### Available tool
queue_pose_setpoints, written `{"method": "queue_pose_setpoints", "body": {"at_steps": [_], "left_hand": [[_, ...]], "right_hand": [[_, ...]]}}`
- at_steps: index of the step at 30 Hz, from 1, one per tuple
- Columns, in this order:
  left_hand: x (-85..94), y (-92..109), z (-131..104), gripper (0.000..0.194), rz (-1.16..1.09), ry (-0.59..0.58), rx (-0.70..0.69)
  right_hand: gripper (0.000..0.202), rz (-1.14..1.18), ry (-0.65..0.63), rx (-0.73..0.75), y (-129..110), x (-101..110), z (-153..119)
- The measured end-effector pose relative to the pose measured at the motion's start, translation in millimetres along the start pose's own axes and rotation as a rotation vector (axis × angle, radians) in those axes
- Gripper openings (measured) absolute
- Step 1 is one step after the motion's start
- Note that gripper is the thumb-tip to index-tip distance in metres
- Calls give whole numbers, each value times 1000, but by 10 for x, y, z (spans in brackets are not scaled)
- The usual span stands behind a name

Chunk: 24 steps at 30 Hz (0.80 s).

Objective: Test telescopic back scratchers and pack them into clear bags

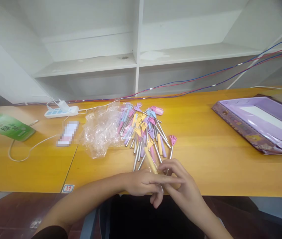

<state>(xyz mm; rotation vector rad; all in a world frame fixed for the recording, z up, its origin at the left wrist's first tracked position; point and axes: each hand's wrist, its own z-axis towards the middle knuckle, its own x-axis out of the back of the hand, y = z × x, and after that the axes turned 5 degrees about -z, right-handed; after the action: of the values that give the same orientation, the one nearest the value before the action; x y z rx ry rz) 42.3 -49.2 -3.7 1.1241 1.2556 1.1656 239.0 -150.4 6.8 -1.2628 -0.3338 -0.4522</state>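
A yellow back scratcher [150,160] with a small hand-shaped head, partly in clear plastic film, sticks up from my left hand [141,183]. My left fingers are curled around its lower end, with the index finger stretched across toward my right palm. My right hand [184,189] is bent beside it, thumb and fingers closing near the wrapped end; whatever they pinch is hidden. Just beyond the right fingers lies a pink back scratcher [173,140] with a metal rod. A pile of back scratchers [143,126] in yellow, purple, blue and pink spreads ahead of both hands.
Crumpled clear plastic bags [103,129] lie left of the pile. Farther left are a phone [68,133], a power strip [61,112] and a green pouch [9,126]. A purple box [250,129] stands at right. Cables [180,83] run along the white shelf [93,66].
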Motion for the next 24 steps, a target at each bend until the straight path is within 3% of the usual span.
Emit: {"method": "queue_pose_setpoints", "body": {"at_steps": [2,4,7,13,18,21,24], "left_hand": [[10,10,1,66,-93,33,-21],[22,30,-2,74,-202,66,-57],[43,66,-17,80,-287,96,-83],[66,193,-51,83,-295,108,-79],[126,392,-129,93,-301,12,74],[225,431,-189,92,-322,169,118],[314,346,-186,78,-342,384,159]], "right_hand": [[31,-2,-68,24,44,45,5],[53,40,-214,33,80,106,8],[54,104,-301,56,108,162,11],[5,86,-186,150,101,120,63],[15,35,-26,231,122,90,89],[16,-12,76,282,156,85,85],[17,-48,80,322,185,72,87]]}}
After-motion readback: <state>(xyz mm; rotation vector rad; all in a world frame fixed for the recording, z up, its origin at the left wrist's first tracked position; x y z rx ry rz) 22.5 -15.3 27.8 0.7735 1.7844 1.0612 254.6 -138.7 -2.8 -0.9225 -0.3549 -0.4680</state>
